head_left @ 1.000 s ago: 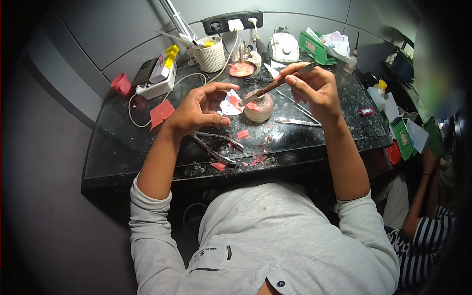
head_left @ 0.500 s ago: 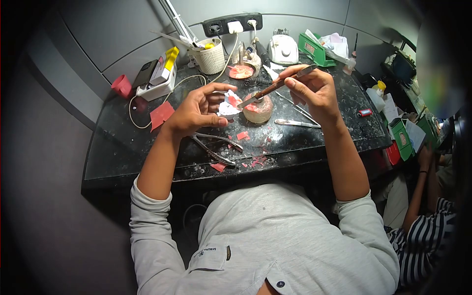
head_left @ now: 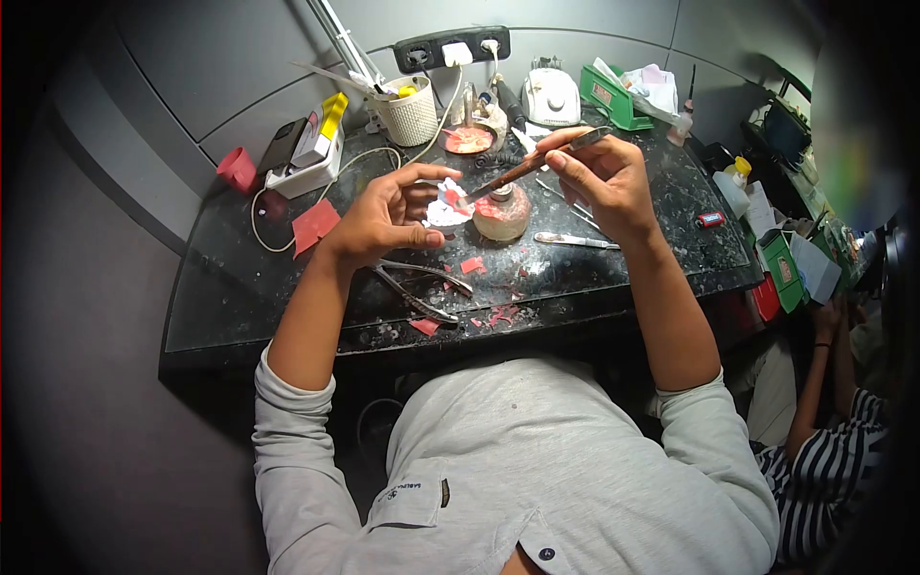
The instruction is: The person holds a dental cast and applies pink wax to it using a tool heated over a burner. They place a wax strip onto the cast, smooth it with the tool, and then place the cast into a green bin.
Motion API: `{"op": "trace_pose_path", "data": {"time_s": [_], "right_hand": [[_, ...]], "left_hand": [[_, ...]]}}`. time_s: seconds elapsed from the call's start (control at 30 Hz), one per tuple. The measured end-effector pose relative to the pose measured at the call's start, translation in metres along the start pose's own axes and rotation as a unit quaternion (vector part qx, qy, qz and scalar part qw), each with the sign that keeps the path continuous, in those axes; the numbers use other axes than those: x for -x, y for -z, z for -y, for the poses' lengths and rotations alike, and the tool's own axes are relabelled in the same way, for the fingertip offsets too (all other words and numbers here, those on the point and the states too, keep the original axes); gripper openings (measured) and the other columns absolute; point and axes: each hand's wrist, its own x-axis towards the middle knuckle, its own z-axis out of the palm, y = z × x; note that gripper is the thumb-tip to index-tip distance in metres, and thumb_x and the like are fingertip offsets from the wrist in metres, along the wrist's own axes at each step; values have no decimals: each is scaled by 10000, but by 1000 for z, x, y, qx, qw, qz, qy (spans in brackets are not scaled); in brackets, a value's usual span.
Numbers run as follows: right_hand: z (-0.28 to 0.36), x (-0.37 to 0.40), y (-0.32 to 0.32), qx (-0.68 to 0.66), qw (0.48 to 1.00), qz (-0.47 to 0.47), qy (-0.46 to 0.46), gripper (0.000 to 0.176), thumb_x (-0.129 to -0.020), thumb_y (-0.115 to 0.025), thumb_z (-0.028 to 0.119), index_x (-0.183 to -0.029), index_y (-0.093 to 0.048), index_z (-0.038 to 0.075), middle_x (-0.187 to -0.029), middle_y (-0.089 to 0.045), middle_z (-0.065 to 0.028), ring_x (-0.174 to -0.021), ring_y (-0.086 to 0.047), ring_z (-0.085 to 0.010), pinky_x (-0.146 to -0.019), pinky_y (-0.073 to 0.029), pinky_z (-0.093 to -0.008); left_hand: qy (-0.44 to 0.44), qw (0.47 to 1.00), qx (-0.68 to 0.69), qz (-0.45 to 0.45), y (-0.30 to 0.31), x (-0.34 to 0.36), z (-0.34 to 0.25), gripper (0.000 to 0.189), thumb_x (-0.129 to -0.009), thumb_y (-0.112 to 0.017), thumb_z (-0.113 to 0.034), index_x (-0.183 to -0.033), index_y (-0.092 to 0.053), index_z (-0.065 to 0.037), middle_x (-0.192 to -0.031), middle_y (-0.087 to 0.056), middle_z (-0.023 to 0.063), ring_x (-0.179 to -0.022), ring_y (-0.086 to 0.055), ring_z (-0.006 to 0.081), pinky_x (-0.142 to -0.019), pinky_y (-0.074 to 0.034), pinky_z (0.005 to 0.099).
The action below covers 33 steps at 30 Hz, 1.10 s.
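My left hand (head_left: 385, 218) grips a small white dental cast (head_left: 441, 213) between thumb and fingers, with pink wax (head_left: 453, 196) on its face. In my right hand (head_left: 613, 187) is a wax knife (head_left: 522, 172) with a brown handle, pinched between thumb and fingers. The knife's blade meets the pink wax on the cast, or lies just in front of it. Close behind the blade stands a round glass spirit lamp (head_left: 501, 220) smeared with pink wax. A second knife (head_left: 575, 241) lies under my right hand. Metal pliers (head_left: 417, 292) rest below my left wrist.
Pink wax sheet (head_left: 314, 227) and scraps (head_left: 472, 264) lie on the black bench (head_left: 575, 287). Behind are a white basket (head_left: 407, 117), a dish of wax (head_left: 469, 140), a white machine (head_left: 551, 96) and a green bin (head_left: 613, 96). Another person's striped sleeve (head_left: 834, 455) shows at right.
My right hand has shifted slightly left, bringing the wax knife's blade further over the pink wax. My left hand and the cast have hardly moved.
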Motion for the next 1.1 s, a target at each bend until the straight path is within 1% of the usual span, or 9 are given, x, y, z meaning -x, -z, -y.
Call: {"op": "trace_pose_path", "data": {"time_s": [0.13,0.73,0.8,0.83,0.9,0.93,1.0,1.03,1.1], "right_hand": [[1,1,0,9,1000,9,0,137,-963,-677,83,-1055,-712,-13,-870,-725,-39,-629,-547,-30,-524,-415,-191],[-2,3,-3,26,1000,16,8,129,-947,-694,65,-1038,-707,-25,-851,-722,-46,-614,-552,-32,-523,-413,-181],[0,2,2,20,1000,-13,14,129,-943,-697,66,-1030,-707,-30,-839,-718,-50,-604,-556,-38,-516,-415,-185],[1,1,6,14,999,-42,20,130,-939,-699,66,-1022,-707,-34,-826,-715,-55,-594,-561,-43,-510,-417,-190],[1,-1,11,21,993,-112,3,117,-924,-706,78,-972,-705,-28,-766,-695,-51,-550,-542,-46,-486,-402,-196],[1,-2,12,17,990,-141,-5,115,-920,-708,84,-955,-703,-26,-746,-686,-46,-539,-533,-44,-481,-395,-196],[0,-3,14,21,987,-159,-18,106,-918,-709,77,-941,-700,-27,-727,-669,-30,-532,-508,-39,-485,-380,-198],[1,-3,13,26,986,-163,-21,106,-919,-709,76,-945,-700,-27,-723,-663,-25,-535,-505,-38,-488,-379,-199],[2,-4,11,28,986,-165,-23,107,-919,-709,75,-948,-700,-27,-719,-658,-19,-539,-502,-38,-491,-377,-200]], "left_hand": [[23,1000,2,-18,-4,1,-4,786,-712,-870,-53,-1400,-493,-7,-1201,-595,57,-1085,-591,114,-917,-522,262],[23,1000,-16,-15,-5,-1,0,704,-757,-853,-13,-1376,-519,-29,-1147,-611,44,-1043,-615,127,-879,-576,292],[-11,999,-34,-11,-5,-1,4,726,-782,-861,-226,-1383,-528,7,-1204,-580,41,-975,-592,90,-816,-553,258],[-11,999,-34,-13,-3,-1,4,726,-782,-861,-226,-1383,-528,7,-1204,-580,41,-975,-592,90,-816,-553,258],[-18,999,-37,-3,3,2,3,632,-903,-721,-421,-1345,-581,9,-1011,-626,38,-770,-595,101,-654,-541,263],[-17,999,-39,-7,5,3,2,632,-903,-721,-421,-1345,-581,9,-1011,-626,38,-770,-595,101,-654,-541,263],[-15,998,56,24,2,4,-3,845,-916,-534,-611,-1293,-561,146,-977,-635,49,-708,-577,110,-561,-467,239],[5,995,96,-37,-4,8,-3,831,-936,-426,-573,-1212,-582,195,-802,-621,58,-631,-535,126,-486,-390,258],[1,994,102,-45,-2,8,-4,807,-936,-400,-550,-1180,-600,192,-753,-610,68,-607,-525,131,-487,-388,268]]}}
